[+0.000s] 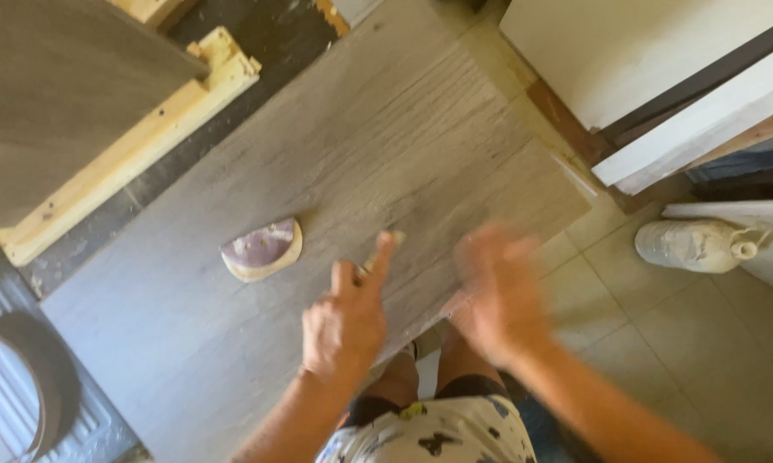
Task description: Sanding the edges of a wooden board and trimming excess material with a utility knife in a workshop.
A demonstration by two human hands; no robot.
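plainly, the thing in hand is a small pale stick-like object (384, 249), perhaps a pencil or a scrap of wood, too small to tell which. it sits pinched between the raised thumb and forefinger of the left hand (345, 321), just over the near part of the grey wood-grain board (335, 154). judging by its size, it is light and stiff and needs only a fingertip pinch near its middle; gripped too loosely it could slip, since so little of it shows beyond the fingers.

the left hand is mostly curled, with those two digits extended around the stick. the right hand (498, 291) hangs just beside it over the board's near edge, smeared by motion; it looks spread and empty, but i cannot tell for sure.

the board itself is long, flat and rigid, likely heavy enough to want both hands at its edges. on it, to the left of the hands, lies a folded sanding disc (262, 249), purple on top and tan beneath, thin and floppy. a pale timber batten (138, 141) runs beyond the board. on the tiled floor (661, 343) at right lies a dusty whitish jug (699, 244) on its side.
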